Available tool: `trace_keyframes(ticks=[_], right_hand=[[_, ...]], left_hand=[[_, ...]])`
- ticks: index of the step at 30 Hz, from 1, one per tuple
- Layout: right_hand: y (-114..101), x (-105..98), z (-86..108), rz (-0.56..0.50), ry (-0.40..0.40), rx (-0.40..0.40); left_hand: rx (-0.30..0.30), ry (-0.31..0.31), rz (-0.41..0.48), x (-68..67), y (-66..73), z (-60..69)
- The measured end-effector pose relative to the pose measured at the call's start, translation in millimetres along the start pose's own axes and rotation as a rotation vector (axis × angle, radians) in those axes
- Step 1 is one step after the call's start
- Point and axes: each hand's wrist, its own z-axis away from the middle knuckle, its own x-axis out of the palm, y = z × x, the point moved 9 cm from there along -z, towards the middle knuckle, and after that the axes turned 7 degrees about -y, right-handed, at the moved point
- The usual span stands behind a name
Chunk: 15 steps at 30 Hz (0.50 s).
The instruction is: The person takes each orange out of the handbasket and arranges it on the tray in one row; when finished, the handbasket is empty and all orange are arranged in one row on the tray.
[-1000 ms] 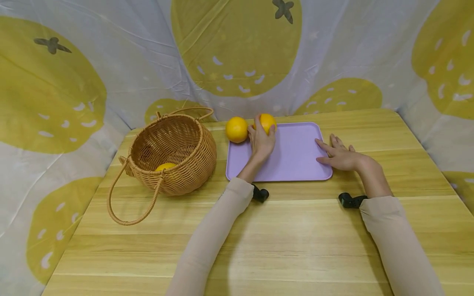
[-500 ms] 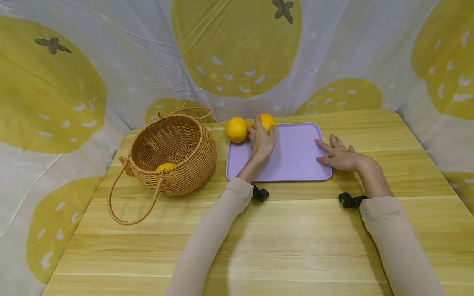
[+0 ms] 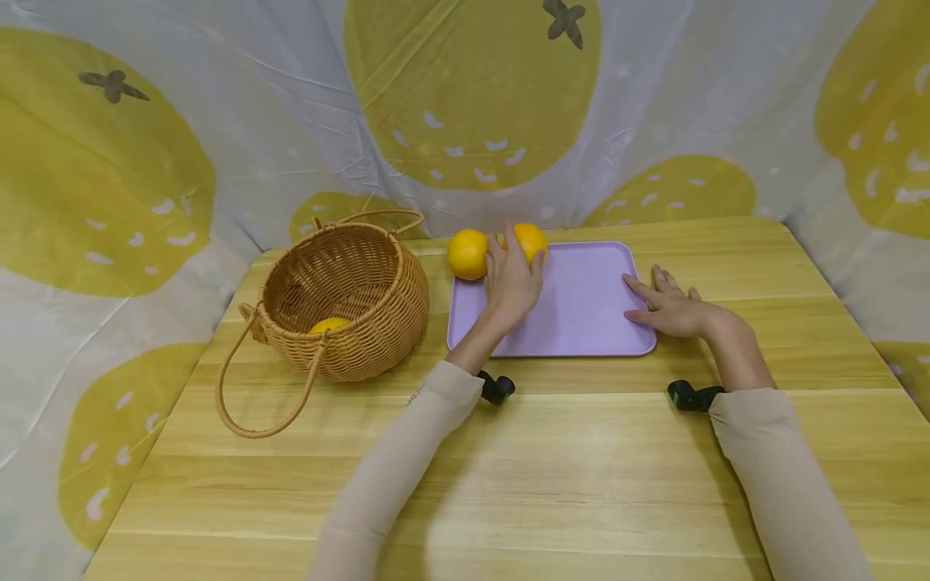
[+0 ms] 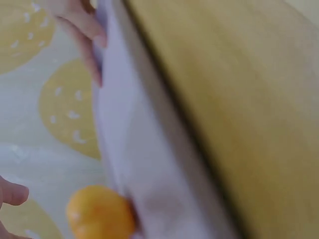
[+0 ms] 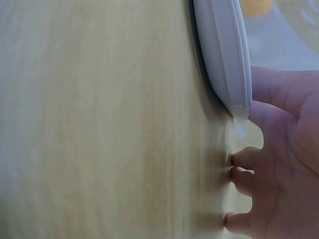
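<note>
My left hand (image 3: 514, 282) is over the back left of the lilac tray (image 3: 588, 298), fingers spread beside an orange (image 3: 534, 237). A second orange (image 3: 466, 255) sits at the tray's back left corner, left of that hand. In the left wrist view, a gap separates the thumb (image 4: 14, 193) from the one orange (image 4: 99, 214) in sight. My right hand (image 3: 679, 313) lies at the tray's right edge with its fingers extended. The right wrist view has its thumb and index finger against the tray's rim (image 5: 245, 64), the other fingertips touching the table.
A wicker basket (image 3: 385, 331) stands left of the tray, its handles folded outward. Inside it lies another orange (image 3: 330, 324). Behind the wooden table (image 3: 581, 484) hangs a fruit-print curtain (image 3: 472, 97).
Between the earlier frames little moves. Now my left hand has loosened from the right-hand orange and its wrist has shifted slightly left. The head view has shifted a little; my right hand stays at the tray.
</note>
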Motion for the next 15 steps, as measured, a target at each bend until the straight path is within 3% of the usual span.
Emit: trace_keyframes(ticks=[7,15], right_hand=[[0,0,-0.4,0.007,0.003,-0.003],[0,0,0.8,0.021,0.004,-0.009]], left_hand=[[0.152,-0.055,0.016,-52.8,27.4,8.9],[0.226,-0.143,-0.003,-127.1,33.1,17.1]])
